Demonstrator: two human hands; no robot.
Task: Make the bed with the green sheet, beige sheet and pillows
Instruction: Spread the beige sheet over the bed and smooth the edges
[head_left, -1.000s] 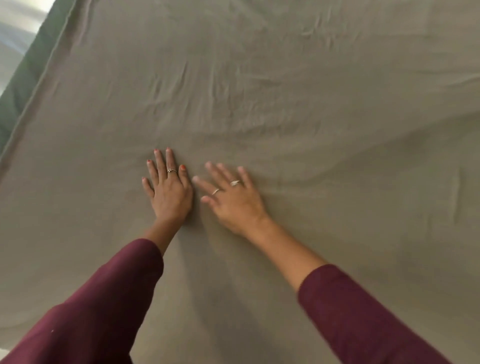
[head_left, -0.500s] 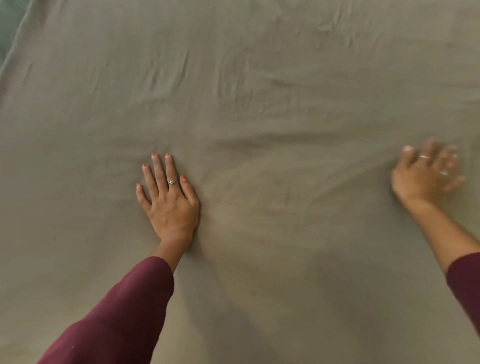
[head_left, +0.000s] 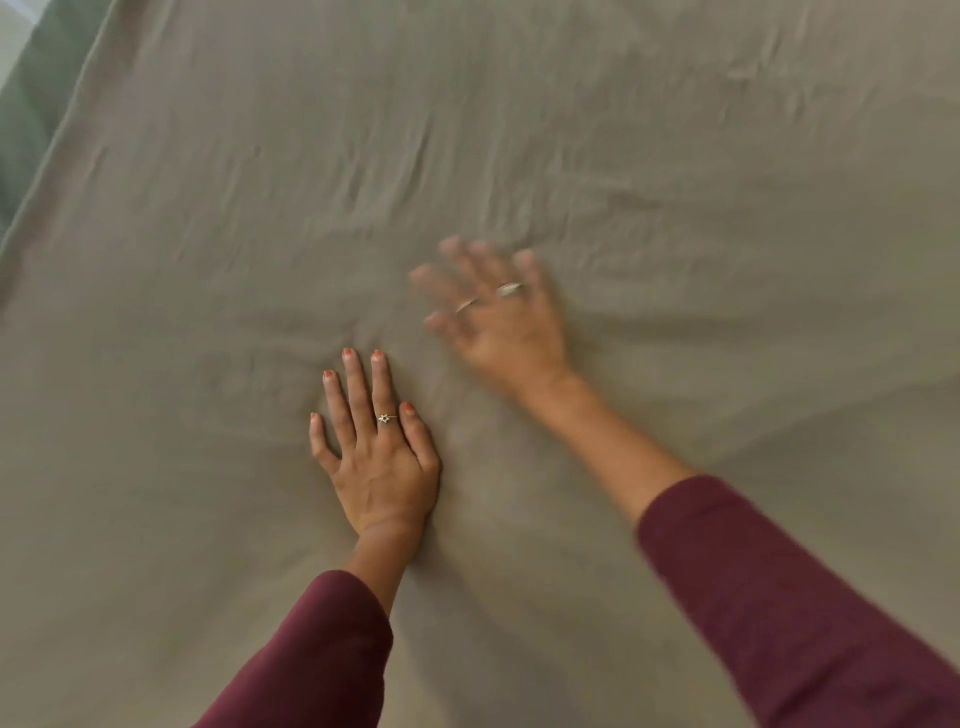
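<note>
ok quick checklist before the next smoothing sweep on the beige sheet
1. Left hand flat, anchoring the beige sheet: ok.
2. Right hand open, fingers straight: ok, though blurred.
3. Right hand touching the sheet: cannot tell.
4. Wrinkles gone beyond the hands: not ok.
5. Green sheet showing along the far-left edge under the beige one: ok.
6. Pillows in place: cannot tell, none in view.

left hand (head_left: 382, 457) lies flat, palm down, fingers straight and together; right hand (head_left: 501, 322), blurred, has its fingers spread.
</note>
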